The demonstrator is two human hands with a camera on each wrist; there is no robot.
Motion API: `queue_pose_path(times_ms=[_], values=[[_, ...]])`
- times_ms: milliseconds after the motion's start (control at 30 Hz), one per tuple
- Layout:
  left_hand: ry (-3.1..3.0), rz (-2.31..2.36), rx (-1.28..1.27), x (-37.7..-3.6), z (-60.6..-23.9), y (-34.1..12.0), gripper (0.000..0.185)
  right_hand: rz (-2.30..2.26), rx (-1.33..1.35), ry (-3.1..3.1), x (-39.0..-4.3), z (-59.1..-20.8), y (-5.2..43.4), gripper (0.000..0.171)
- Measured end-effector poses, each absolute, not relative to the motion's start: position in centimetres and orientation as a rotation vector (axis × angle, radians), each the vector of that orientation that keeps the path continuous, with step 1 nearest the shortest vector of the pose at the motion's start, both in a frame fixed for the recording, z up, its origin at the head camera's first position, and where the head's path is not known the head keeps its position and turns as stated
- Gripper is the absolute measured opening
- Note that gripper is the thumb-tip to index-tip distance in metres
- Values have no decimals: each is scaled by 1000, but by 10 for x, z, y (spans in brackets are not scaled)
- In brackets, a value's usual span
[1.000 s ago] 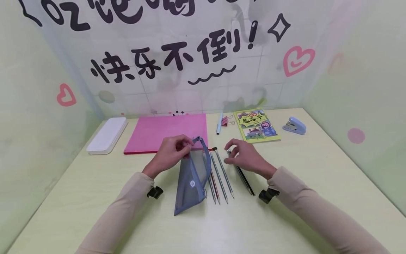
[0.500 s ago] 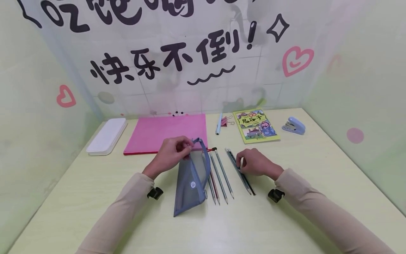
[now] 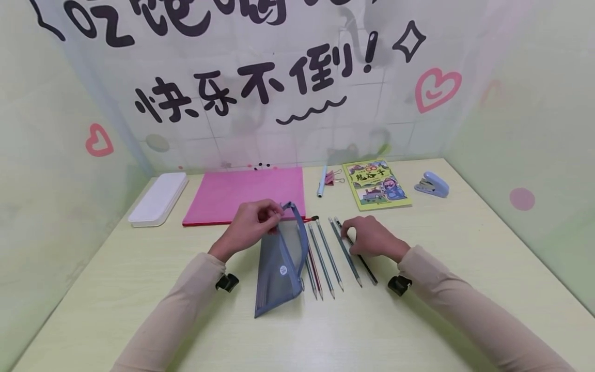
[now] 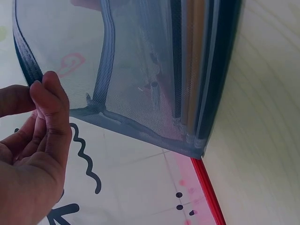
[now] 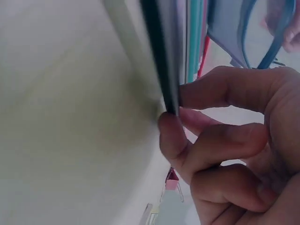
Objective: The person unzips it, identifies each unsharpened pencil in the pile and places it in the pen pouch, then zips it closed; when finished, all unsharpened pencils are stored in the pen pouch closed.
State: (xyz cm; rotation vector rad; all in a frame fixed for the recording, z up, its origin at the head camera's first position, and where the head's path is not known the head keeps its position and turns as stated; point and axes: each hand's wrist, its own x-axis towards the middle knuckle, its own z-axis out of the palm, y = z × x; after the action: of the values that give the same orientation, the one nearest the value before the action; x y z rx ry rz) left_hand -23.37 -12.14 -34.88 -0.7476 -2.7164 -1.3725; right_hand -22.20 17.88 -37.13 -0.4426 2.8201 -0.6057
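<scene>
My left hand point(image 3: 254, 222) pinches the top edge of a blue-grey mesh pencil case point(image 3: 279, 274), which stands with its zip opening parted. Several pencils show through the mesh point(image 4: 192, 70) in the left wrist view. On the table right of the case, several pencils point(image 3: 329, 258) lie side by side. Further right lie a grey-green pencil point(image 3: 351, 266) and a black pencil point(image 3: 369, 271), close together at their far ends. My right hand point(image 3: 374, 237) holds the black pencil between thumb and fingertips; the right wrist view shows the dark shaft point(image 5: 159, 51) in that pinch.
Behind the hands lie a pink folder point(image 3: 251, 191), a white case point(image 3: 158, 199), a light blue pen point(image 3: 321, 182), pink binder clips point(image 3: 330, 178), a yellow-green booklet point(image 3: 376, 185) and a blue stapler point(image 3: 432, 184). Walls stand at the back and both sides.
My right hand has come from the far end of the two right pencils to grip the black one partway along. Their near ends have spread apart. The left hand stays on the case.
</scene>
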Motion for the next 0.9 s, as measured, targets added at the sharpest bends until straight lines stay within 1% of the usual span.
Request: queue_pose_path(times_ms=[167,333,600,900], values=[[-2727,-1354,-746,-233,-349,-121,12,-760,-479,2815,-225,-364,175,33],[-2733,-1339,-744,-234,-349,-120,12,-1012,-473,2741,-224,-351,159,38],[-2710,-1364,-750,-233,-348,-121,12,-1547,-306,2382,-224,-348,128,42],[-2721,-1379,-751,-235,-348,-119,12,-1850,-191,2253,-220,-354,103,40]])
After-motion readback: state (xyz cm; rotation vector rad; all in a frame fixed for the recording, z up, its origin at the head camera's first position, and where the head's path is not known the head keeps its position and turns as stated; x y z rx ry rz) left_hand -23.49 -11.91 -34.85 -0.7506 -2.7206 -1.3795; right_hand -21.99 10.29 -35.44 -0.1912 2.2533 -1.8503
